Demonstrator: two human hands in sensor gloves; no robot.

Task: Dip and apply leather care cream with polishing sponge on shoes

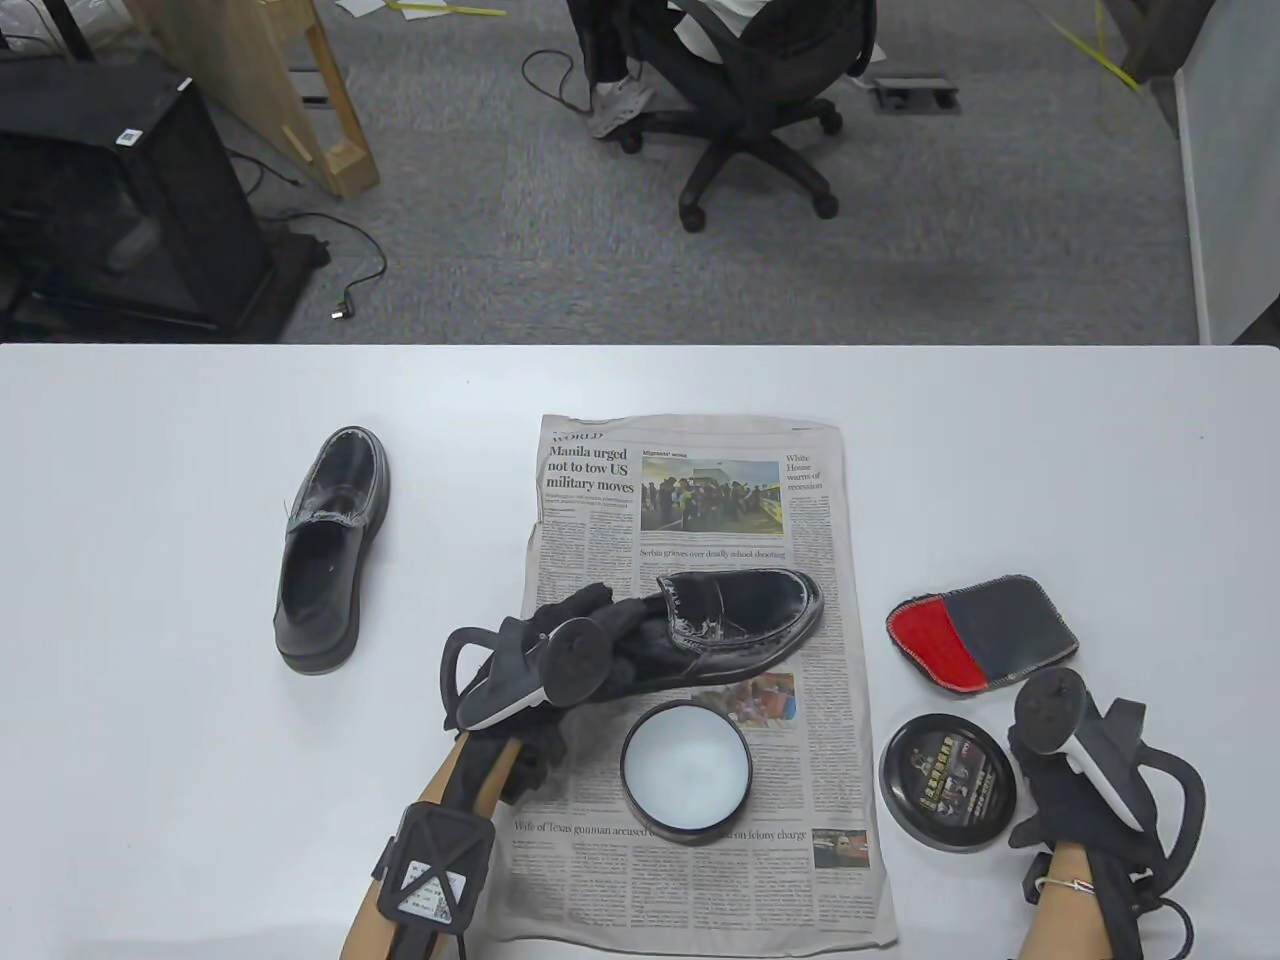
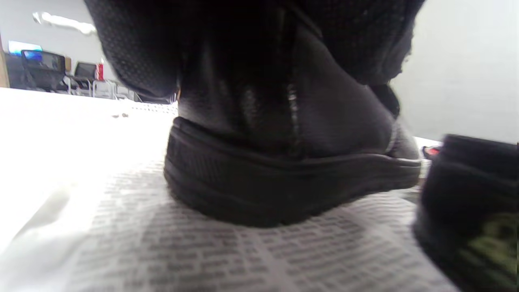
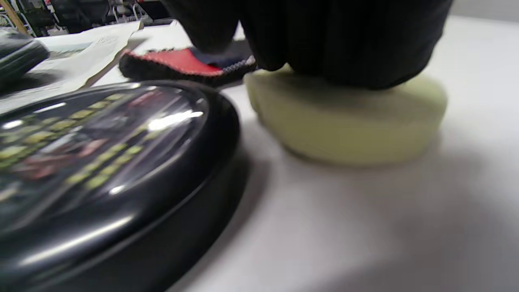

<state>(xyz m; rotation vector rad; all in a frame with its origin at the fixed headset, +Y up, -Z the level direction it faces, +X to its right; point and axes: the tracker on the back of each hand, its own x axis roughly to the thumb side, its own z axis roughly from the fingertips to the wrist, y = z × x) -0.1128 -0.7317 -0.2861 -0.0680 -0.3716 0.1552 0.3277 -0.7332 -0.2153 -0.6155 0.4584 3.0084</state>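
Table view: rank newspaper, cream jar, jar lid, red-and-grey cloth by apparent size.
1. newspaper, by far the largest.
2. red-and-grey cloth.
3. jar lid and cream jar: both round and nearly alike, so no ranking; the right hand also overlaps the lid's edge.

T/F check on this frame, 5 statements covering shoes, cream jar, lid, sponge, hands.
1. The left hand holds the heel end of the shoe on the newspaper. True.
2. The cream jar is shut with its lid. False: it stands open; the lid lies on the table right of the newspaper.
3. The right hand rests on the sponge. True.
4. Both shoes sit on the newspaper. False: the second shoe is on bare table, to the left.
5. The sponge is in the jar. False: it lies on the table beside the lid.
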